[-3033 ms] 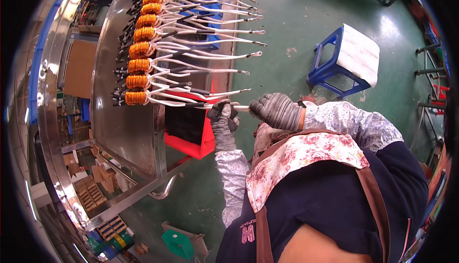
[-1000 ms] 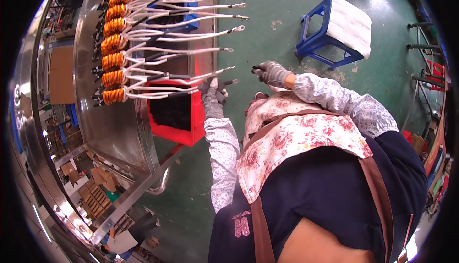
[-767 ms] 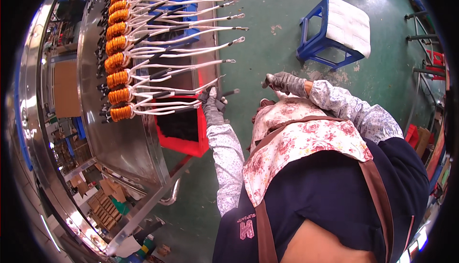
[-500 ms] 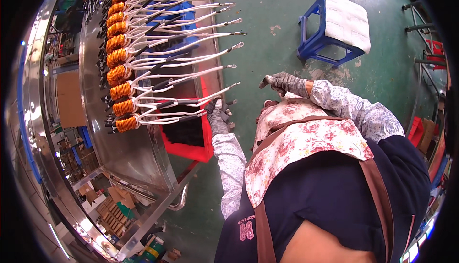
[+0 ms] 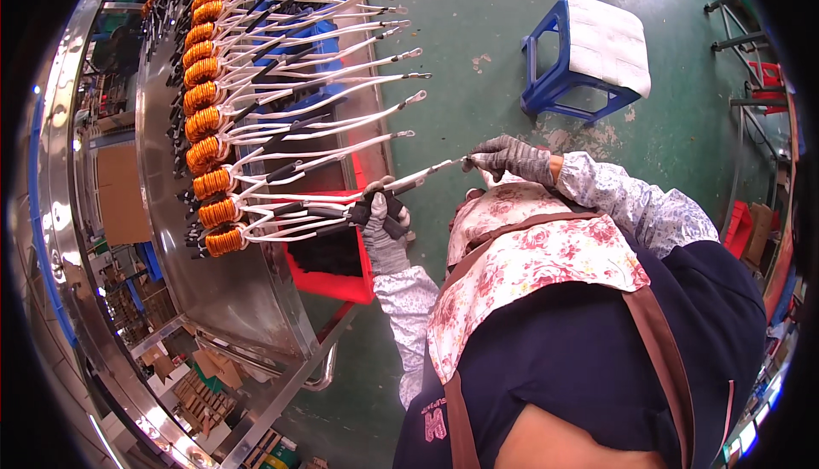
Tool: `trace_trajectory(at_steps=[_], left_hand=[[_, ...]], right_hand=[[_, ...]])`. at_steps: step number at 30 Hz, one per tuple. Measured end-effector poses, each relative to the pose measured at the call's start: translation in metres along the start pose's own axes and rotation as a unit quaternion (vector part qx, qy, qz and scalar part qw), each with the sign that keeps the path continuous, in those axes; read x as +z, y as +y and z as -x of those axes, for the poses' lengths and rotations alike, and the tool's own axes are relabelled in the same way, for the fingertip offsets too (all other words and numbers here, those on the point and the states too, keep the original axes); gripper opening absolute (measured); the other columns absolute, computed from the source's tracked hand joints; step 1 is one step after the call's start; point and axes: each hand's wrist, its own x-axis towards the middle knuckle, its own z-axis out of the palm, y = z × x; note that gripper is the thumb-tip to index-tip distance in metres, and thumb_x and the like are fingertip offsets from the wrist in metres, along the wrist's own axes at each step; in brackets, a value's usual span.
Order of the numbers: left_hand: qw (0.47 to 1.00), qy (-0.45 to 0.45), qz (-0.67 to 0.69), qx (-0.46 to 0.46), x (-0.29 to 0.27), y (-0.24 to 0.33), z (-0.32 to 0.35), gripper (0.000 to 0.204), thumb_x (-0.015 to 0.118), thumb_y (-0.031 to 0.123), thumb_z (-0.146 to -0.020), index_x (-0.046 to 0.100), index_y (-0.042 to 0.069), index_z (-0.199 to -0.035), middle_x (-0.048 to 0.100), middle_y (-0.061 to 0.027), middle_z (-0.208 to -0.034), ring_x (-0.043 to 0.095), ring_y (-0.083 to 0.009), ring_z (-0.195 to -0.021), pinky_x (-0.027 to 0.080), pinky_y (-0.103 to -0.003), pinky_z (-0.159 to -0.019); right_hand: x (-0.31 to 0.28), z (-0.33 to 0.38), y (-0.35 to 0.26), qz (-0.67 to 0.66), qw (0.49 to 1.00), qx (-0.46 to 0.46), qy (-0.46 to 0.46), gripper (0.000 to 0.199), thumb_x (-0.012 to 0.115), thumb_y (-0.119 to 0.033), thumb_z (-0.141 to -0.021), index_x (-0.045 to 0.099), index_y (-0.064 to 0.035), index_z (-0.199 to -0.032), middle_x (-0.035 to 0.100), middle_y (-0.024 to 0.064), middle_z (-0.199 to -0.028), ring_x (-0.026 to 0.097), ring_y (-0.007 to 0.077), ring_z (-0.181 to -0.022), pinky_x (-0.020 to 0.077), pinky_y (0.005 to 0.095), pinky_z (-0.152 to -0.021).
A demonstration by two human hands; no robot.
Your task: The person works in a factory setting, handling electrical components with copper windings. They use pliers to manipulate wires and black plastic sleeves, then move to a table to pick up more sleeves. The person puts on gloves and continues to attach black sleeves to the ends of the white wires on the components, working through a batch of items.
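Note:
Several orange wire-wound coils (image 5: 203, 124) stand in a row along the metal bench, their white leads reaching right to ring terminals. My left hand (image 5: 381, 239), in a grey glove, is closed around the near leads and dark pieces that look like black sleeves (image 5: 395, 217). My gloved right hand (image 5: 519, 160) pinches the far end of one white lead (image 5: 431, 170), stretched between both hands. The fingers hide the lead's very tip. Black sleeves sit partway along several leads.
A red bin (image 5: 337, 285) holding black material sits below the leads, with blue bins (image 5: 331, 47) farther off. The steel bench (image 5: 235, 298) is at left. A blue stool (image 5: 546, 85) with a white padded top stands on the green floor (image 5: 461, 34).
My right hand has closed on the end of a lead, which now extends farther right. My left hand has turned, showing black pieces in its grasp. The view has shifted slightly.

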Motion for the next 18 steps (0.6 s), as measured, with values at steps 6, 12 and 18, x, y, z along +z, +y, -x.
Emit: trace_trajectory(at_steps=[6,12,18], left_hand=[[0.996,0.064,-0.055,0.027,0.024,0.009,0.017,0.025,0.061,0.017,-0.082,0.055,0.008,-0.103,0.059,-0.0119,-0.099,0.05,-0.01,-0.051,0.04,-0.02,-0.039],[0.993,0.084,-0.076,0.026,0.034,0.016,0.026,0.026,0.062,0.021,-0.081,0.055,0.007,-0.102,0.06,-0.0096,-0.09,0.05,-0.0096,-0.049,0.038,-0.02,-0.037],[0.99,0.077,-0.113,0.027,0.042,0.022,0.026,0.025,0.062,0.021,-0.081,0.056,0.006,-0.1,0.058,-0.0046,-0.077,0.048,-0.0085,-0.047,0.037,-0.02,-0.037]], right_hand=[[0.01,0.021,-0.024,0.016,1.0,-0.009,-0.014,0.028,0.057,-0.026,-0.085,0.063,-0.0065,-0.103,0.057,-0.0016,-0.072,0.049,0.0071,-0.057,0.0443,0.0226,-0.053],[0.012,0.029,-0.04,0.102,0.995,0.012,-0.018,0.03,0.059,-0.03,-0.083,0.065,-0.0059,-0.101,0.059,0.0009,-0.072,0.048,0.0087,-0.058,0.043,0.0241,-0.05],[0.027,0.036,-0.045,0.053,0.998,-0.006,-0.024,0.032,0.059,-0.03,-0.083,0.064,-0.0054,-0.103,0.05,-0.0015,-0.061,0.047,0.0071,-0.055,0.0422,0.0233,-0.049]])
